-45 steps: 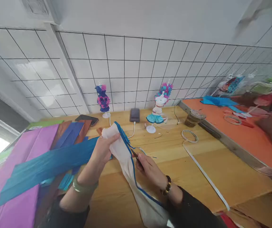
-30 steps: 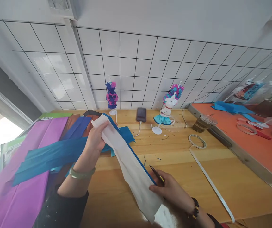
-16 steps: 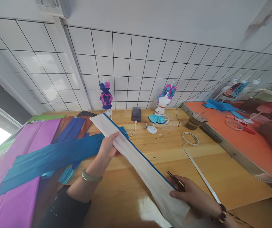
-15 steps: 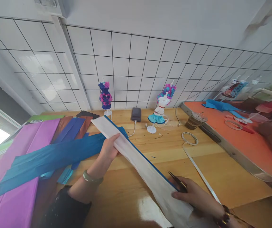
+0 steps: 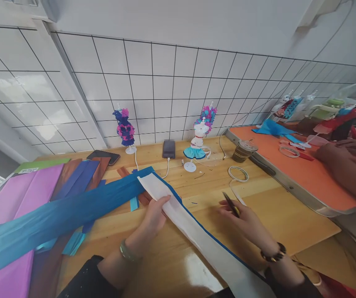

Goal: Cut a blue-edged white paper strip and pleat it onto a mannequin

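A long white strip with a blue edge (image 5: 193, 231) lies slantwise across the wooden table (image 5: 289, 215), from the middle towards me. My left hand (image 5: 156, 213) rests on its left side, fingers closed over the strip's edge. My right hand (image 5: 246, 221) is off the strip, to its right, closed around small dark scissors (image 5: 230, 203) that point up and away. A long teal crepe sheet (image 5: 56, 217) lies to the left of the strip's far end.
Purple, brown and blue sheets (image 5: 19, 194) cover the left. Two small dress-form figures (image 5: 125, 130) (image 5: 198, 138), a phone (image 5: 103, 156), a charging device (image 5: 168, 149), a tape roll (image 5: 237, 174) and a cup (image 5: 241, 151) stand behind. Another person's hands (image 5: 342, 155) rest on an orange tray (image 5: 292, 165).
The strip has come down from being held stretched in the air to lying on the table. My right hand with the scissors has left the strip and moved to its right.
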`<state>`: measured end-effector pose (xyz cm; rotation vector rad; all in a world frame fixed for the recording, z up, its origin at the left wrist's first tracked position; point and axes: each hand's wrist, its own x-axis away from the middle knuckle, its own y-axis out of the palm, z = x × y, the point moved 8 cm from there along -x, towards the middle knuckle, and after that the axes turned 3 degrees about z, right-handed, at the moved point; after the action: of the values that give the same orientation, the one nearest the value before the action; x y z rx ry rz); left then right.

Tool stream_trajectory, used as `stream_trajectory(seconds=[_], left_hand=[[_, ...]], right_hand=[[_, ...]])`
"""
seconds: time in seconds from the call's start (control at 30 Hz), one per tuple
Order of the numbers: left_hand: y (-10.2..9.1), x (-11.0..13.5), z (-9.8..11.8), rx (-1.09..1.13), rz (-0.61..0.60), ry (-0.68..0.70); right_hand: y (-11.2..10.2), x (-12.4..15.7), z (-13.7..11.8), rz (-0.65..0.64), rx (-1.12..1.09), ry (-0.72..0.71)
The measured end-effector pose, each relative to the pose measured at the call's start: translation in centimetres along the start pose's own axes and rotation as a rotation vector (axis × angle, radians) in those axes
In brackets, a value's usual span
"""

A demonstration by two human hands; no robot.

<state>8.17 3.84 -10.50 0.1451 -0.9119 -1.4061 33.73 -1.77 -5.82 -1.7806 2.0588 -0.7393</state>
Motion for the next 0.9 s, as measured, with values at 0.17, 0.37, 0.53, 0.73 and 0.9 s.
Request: stream_trajectory(seconds=[0.17,0.37,0.53,0.73,0.9], left_hand=[[0.2,0.6,-1.3,-0.02,-0.045,-0.008],[-0.2,0.0,-0.7,0.001,-0.059,0.027],[-0.7,-0.6,-0.2,0.021,-0.018,0.042],[-1.2,-0.8,0.0,0.002,0.037,0.087],[-0.7,-0.7,0.3,-0.054,-0.004,0.109]], right_hand=[[6.4,-0.9,-5.0,-0.168,-0.17,-0.128],[9.6,-2.2,-5.4,-0.198,-0.212,-0.105],[10.5,-1.9,-5.2,-0.194,-0.198,-0.079],[10.9,-1.4,-4.8,-0.173,-0.172,-0.05],[11.3,-1.2,-4.7,-0.18,-0.155,-0.06]])
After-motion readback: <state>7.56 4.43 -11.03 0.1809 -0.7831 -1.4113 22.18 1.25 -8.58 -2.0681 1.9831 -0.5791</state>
